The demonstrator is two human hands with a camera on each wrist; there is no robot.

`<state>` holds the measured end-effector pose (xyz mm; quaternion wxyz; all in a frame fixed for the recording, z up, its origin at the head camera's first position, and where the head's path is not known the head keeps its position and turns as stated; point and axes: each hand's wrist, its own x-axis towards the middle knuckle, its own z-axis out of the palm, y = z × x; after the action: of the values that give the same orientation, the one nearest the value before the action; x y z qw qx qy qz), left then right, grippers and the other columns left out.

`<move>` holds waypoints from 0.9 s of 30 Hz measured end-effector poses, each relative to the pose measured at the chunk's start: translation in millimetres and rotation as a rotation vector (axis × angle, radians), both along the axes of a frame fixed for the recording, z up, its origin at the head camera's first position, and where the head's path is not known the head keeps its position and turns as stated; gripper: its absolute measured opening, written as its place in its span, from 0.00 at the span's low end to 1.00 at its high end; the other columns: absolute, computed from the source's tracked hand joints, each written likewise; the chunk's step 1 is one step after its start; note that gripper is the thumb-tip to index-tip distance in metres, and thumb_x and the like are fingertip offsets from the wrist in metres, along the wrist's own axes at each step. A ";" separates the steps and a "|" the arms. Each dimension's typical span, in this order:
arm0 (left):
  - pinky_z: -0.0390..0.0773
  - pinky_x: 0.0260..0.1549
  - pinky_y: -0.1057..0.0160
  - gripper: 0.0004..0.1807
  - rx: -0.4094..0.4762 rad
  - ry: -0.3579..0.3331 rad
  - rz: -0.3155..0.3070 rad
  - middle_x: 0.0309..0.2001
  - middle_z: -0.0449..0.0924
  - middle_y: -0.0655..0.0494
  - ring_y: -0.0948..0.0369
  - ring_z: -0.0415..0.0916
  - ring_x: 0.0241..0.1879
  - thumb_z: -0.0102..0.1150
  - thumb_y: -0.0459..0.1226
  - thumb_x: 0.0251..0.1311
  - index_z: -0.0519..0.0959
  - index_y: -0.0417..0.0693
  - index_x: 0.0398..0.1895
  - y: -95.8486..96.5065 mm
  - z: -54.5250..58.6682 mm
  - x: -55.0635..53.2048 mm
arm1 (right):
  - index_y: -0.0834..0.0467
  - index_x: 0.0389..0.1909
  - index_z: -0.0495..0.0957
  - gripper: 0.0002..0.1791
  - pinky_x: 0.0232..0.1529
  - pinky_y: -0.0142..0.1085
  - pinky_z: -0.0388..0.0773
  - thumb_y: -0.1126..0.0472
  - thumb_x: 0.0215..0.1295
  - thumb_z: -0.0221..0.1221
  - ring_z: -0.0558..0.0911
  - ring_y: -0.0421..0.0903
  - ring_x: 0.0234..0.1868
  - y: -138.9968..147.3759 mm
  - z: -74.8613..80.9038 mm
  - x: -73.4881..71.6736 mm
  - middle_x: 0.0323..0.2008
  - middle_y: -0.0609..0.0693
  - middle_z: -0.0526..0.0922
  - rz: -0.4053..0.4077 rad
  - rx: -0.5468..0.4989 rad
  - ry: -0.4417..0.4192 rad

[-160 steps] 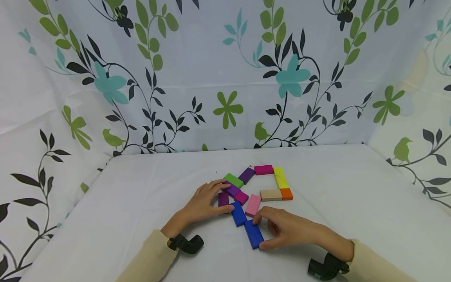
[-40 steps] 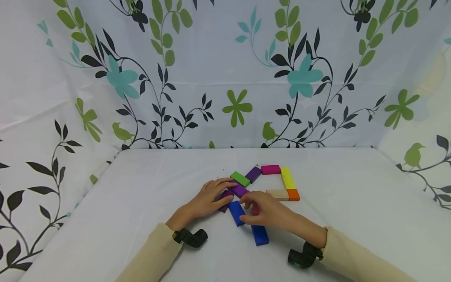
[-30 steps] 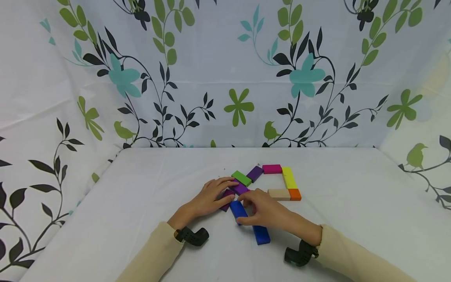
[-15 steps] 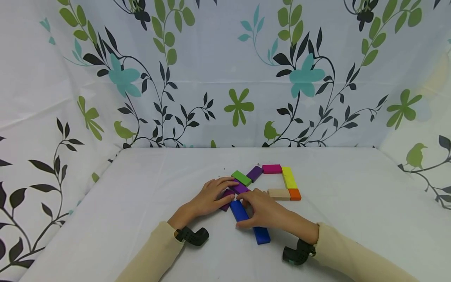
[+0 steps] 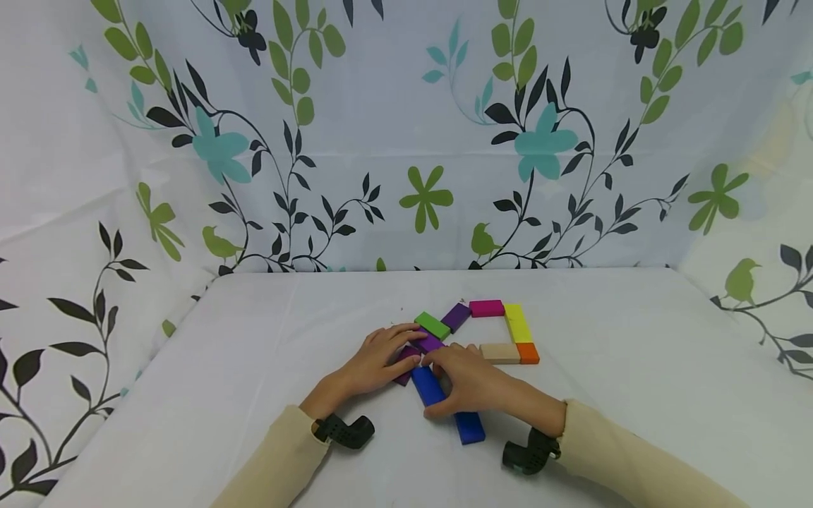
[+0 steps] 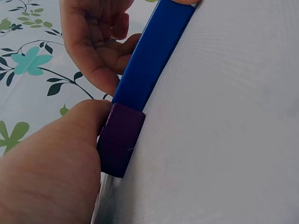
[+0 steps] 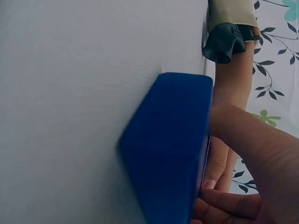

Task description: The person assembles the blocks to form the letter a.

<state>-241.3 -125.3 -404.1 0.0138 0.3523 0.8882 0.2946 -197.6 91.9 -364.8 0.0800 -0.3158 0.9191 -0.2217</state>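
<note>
My right hand (image 5: pixel 473 381) pinches a blue block (image 5: pixel 427 384) on the white cloth, forefinger at its far end and thumb at its near end. A second blue block (image 5: pixel 470 428) lies nearer, partly under that hand. My left hand (image 5: pixel 371 363) rests with fingertips on a purple block (image 5: pixel 430 343), its thumb extended by a dark purple block (image 5: pixel 406 352). In the left wrist view the dark purple block (image 6: pixel 122 140) meets the end of the blue block (image 6: pixel 152 51). Blue (image 7: pixel 168 121) block surfaces fill the middle of the right wrist view.
A green block (image 5: pixel 432 325), a violet block (image 5: pixel 456 317), a magenta block (image 5: pixel 487 308), a yellow block (image 5: pixel 517 323), an orange block (image 5: pixel 528 353) and a tan block (image 5: pixel 500 353) form a loop behind the hands. A leaf-patterned curtain (image 5: pixel 356 155) hangs behind.
My right hand has moved from the nearer blue block to the farther one, its thumb sliding to that block's near end. The dark purple block has turned at an angle. Pink blocks are now hidden.
</note>
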 end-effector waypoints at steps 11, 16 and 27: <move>0.42 0.69 0.36 0.27 0.000 0.005 0.008 0.73 0.58 0.48 0.49 0.52 0.74 0.49 0.48 0.72 0.65 0.52 0.71 -0.3 -3.0 0.7 | 0.58 0.55 0.75 0.37 0.37 0.39 0.61 0.43 0.48 0.73 0.71 0.43 0.41 5.4 -0.3 2.1 0.36 0.44 0.75 0.018 -0.021 0.010; 0.43 0.69 0.36 0.26 0.003 0.013 0.007 0.73 0.59 0.48 0.48 0.53 0.73 0.49 0.48 0.72 0.66 0.52 0.70 -0.1 -2.2 0.8 | 0.59 0.56 0.74 0.37 0.37 0.38 0.61 0.43 0.49 0.73 0.71 0.40 0.38 7.7 3.0 5.7 0.36 0.44 0.75 0.021 -0.037 0.030; 0.42 0.69 0.36 0.27 -0.004 0.011 0.021 0.73 0.59 0.49 0.49 0.53 0.73 0.50 0.49 0.71 0.66 0.54 0.71 0.7 -5.1 -1.5 | 0.60 0.58 0.73 0.38 0.39 0.37 0.66 0.42 0.51 0.71 0.75 0.44 0.42 20.6 9.9 18.6 0.38 0.45 0.77 0.002 -0.071 0.004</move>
<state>-242.9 -124.6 -409.2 0.0066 0.3444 0.8926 0.2909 -179.0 112.5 -354.9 0.0669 -0.3198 0.9105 -0.2535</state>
